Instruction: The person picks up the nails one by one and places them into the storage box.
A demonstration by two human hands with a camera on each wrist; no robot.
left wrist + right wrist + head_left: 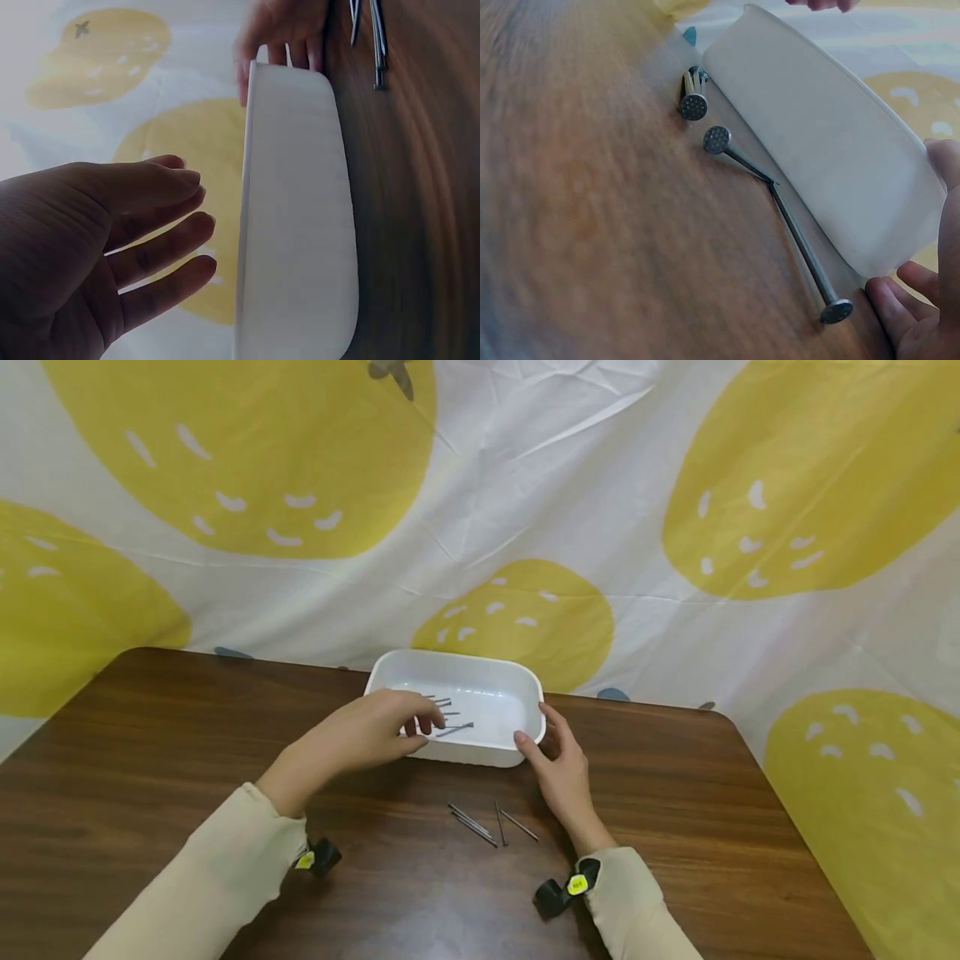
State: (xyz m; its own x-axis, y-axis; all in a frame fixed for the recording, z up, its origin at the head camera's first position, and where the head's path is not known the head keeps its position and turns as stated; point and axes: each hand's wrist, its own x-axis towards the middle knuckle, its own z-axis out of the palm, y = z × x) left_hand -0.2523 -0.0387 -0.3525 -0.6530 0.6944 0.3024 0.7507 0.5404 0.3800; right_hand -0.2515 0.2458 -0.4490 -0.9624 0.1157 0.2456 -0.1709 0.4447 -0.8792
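A white rectangular dish (pixel 498 706) sits near the table's back edge with several metal nails (pixel 456 728) lying inside. My left hand (pixel 378 724) hovers over its near left part, fingers spread and loosely bent. The left wrist view shows nothing between the thumb and fingers of that hand (pixel 142 240). At the right end, my right hand (pixel 562 772) grips the dish's corner, thumb on the near rim and fingers round the side. More nails (pixel 474 827) lie on the table in front, several bunched together; a separate pair (pixel 802 244) shows flat heads in the right wrist view.
The dark wooden table (pixel 375 860) reaches back to a hanging white cloth (pixel 540 485) with yellow fruit prints, close behind the dish. Black wrist cameras (pixel 551 897) are strapped on at both sleeve cuffs.
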